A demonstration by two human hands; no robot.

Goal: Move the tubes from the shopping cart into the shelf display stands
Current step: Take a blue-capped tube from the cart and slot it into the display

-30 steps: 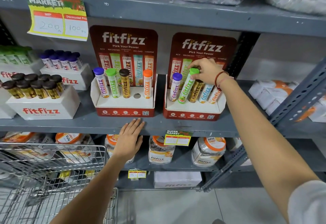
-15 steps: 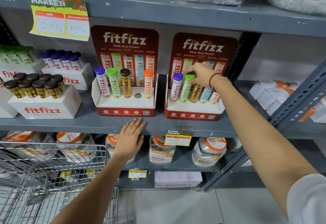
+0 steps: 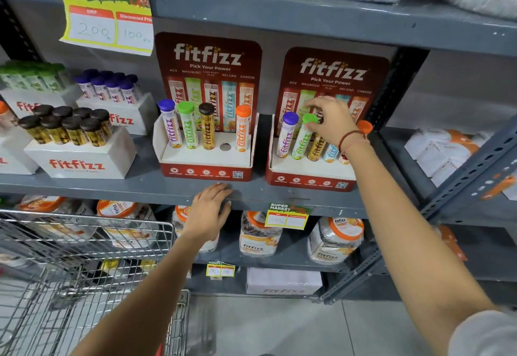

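Grey metal shelf (image 3: 140, 185) first, running the full width, loaded with fitfizz stock. Wire shopping cart (image 3: 84, 257) parked bottom left, contents too blurry to call, so no idea how many tubes are left in there.

Two red display stands on the middle shelf. Left stand (image 3: 205, 172): purple, green, brown and orange caps standing, with one empty hole (image 3: 225, 147) between brown and orange. Probably where the next teal one goes. Right stand (image 3: 309, 180): looks full, five tubes in a row, though the last couple sit half hidden behind the wrist.

Left hand (image 3: 208, 213) flat on the shelf edge just below the left stand, fingers spread loosely, holding nothing, just bracing.

Right hand (image 3: 331, 121) up at the right stand, fingertips pinched around the cap of the green-capped tube (image 3: 303, 138), which sits in its slot, second from the left, leaning a bit.

For this bit: press straight down on the cap till it bottoms out, then nudge upright to match the purple neighbour. Gentle, since cardboard stands slide and neighbouring tubes tip easily. Release only once seated.
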